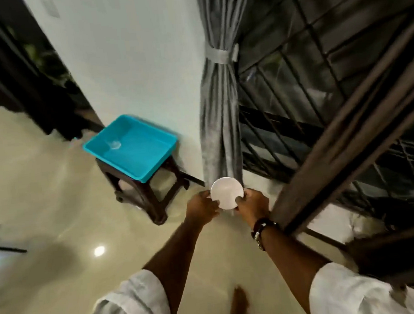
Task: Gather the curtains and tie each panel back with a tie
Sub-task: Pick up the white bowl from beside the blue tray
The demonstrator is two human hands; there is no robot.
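Status: one grey curtain panel (218,111) at 12 o'clock looks done, bunched tight against the white wall (131,63) and cinched by a pale grey tie (219,54) wrapped around its upper part. Below the tie the cloth flares out and hangs to the floor (43,194). Second panel, a darker curtain (344,151), runs diagonally at 2 to 3 o'clock, close to the camera; no tie visible on it, and I can't tell whether it's gathered or just hanging loose, too blurred. So my read is roughly half done: one panel tied, the other still needs gathering and tying. Another dark drape shows at 10 o'clock by the doorway, unclear if it's in scope. Hands: left hand (201,208) and right hand (253,206) are close together at centre frame, both gripping the rim of a small white round bowl (227,192) from opposite sides, fingers curled on its edges. Neither is touching any curtain or tie. The bowl is held just in front of the foot of the tied panel. No spare tie visible anywhere in frame. At 10 to 11 o'clock of the hands, a blue tray (131,148) sits on a dark stool (139,187) against the wall; something pale and small in it, can't identify. Window grille (307,87) behind the curtains is dark. Likely the bowl has to be put down before the second panel can be worked.
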